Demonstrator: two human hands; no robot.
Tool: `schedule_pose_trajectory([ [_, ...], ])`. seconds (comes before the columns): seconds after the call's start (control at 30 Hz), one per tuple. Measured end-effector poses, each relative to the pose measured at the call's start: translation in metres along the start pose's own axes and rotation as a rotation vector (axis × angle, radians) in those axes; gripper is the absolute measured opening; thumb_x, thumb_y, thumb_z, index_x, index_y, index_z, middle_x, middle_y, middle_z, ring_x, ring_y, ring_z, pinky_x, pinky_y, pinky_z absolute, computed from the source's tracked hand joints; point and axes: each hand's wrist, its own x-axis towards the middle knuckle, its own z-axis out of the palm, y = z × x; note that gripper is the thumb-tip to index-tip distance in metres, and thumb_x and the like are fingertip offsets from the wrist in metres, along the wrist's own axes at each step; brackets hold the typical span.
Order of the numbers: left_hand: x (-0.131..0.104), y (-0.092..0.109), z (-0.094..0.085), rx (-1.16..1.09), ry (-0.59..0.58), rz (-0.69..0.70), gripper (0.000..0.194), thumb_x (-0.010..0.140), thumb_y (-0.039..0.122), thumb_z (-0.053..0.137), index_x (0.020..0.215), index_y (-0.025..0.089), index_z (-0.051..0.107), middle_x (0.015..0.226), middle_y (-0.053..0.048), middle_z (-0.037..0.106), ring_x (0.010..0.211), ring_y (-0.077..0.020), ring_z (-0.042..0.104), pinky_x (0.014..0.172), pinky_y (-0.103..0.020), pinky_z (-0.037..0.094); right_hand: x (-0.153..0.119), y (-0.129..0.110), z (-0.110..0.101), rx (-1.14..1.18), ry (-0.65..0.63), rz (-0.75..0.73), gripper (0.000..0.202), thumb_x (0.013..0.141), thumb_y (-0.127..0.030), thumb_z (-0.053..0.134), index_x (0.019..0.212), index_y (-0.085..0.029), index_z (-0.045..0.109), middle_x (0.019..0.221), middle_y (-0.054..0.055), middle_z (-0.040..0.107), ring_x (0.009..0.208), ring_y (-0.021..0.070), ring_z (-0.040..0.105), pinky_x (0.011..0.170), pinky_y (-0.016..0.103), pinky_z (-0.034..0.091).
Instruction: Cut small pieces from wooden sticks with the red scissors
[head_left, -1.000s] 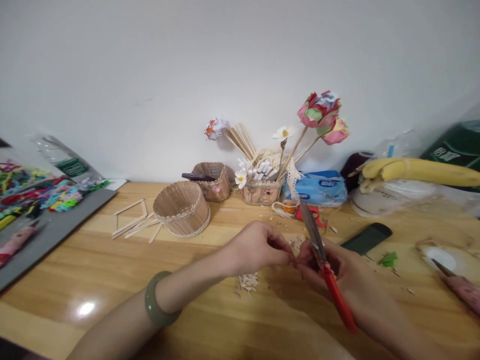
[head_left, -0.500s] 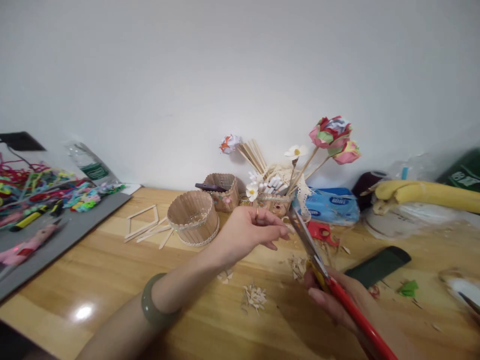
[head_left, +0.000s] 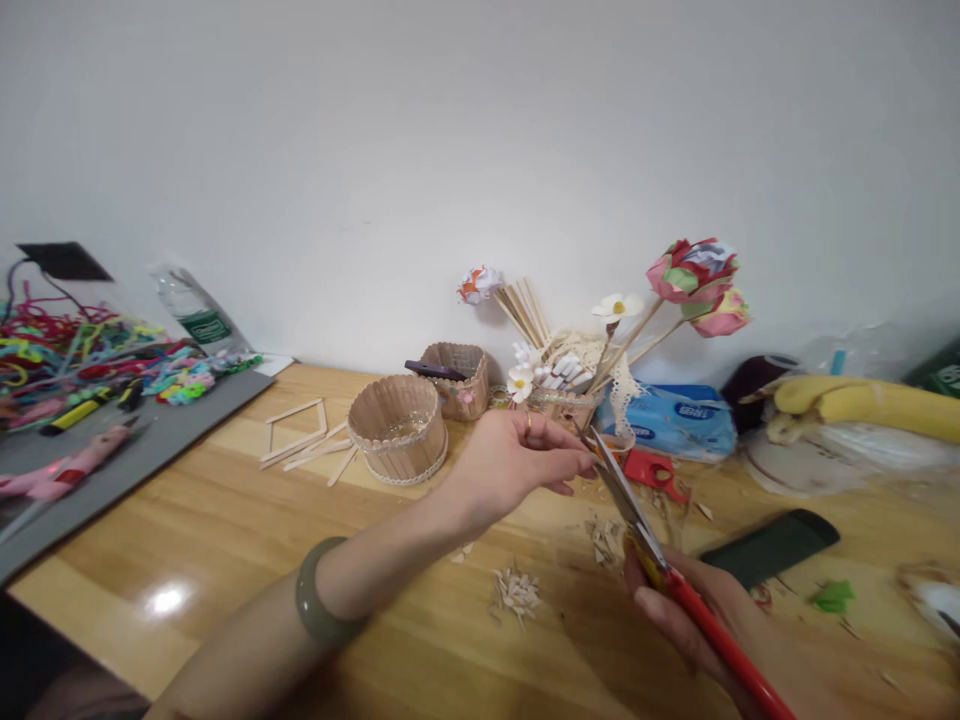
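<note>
My right hand (head_left: 697, 610) is wrapped round the scissors (head_left: 634, 505), which have a red and a yellow handle. Their blades are slightly parted and point up and away toward my left hand's fingertips. With thumb and fingers pinched together, my left hand (head_left: 517, 460) is right beside the blades; whatever sits in the pinch is too small to make out. Below it on the table lies a small pile of pale wood chips (head_left: 517, 592), and a second pile of clippings (head_left: 604, 540) is close to the scissors.
Left of my hand stand a round stick basket (head_left: 397, 440) and a smaller box with a phone (head_left: 435, 371) across it. Paper flowers (head_left: 694, 272), a blue tissue pack (head_left: 682, 420) and a red plastic piece (head_left: 654, 472) are behind the scissors. A dark green object (head_left: 772, 548) lies right.
The whole view has shifted, so the table things appear a little further right. The scissors' blades have closed slightly beside my left fingertips; both hands keep their grip.
</note>
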Motion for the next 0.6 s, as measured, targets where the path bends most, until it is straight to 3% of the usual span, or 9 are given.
schedule_pose_trajectory([
  [0.3,0.0005,0.0007,0.0005,-0.021,0.015,-0.006,0.005,0.06,0.011,0.07,0.059,0.011,0.065,0.057,0.001,0.064,0.053,-0.0057,0.056,0.054,-0.018,0.048,-0.0018,0.0036,0.0028,-0.065,0.052,0.012,0.042,0.077,-0.061,0.051,0.058,-0.024,0.047,0.053,-0.001,0.047,0.052,0.0175,0.048,0.052,0.029,0.042],
  [0.6,-0.0013,0.0011,0.0031,-0.012,0.047,-0.018,0.006,0.06,0.01,0.07,0.058,0.011,0.064,0.057,0.001,0.063,0.055,-0.0074,0.056,0.058,-0.021,0.048,-0.0025,0.0059,0.0012,-0.009,0.047,0.006,0.046,0.073,-0.068,0.049,0.058,-0.024,0.049,0.053,0.0,0.051,0.051,0.0184,0.05,0.05,0.03,0.045],
])
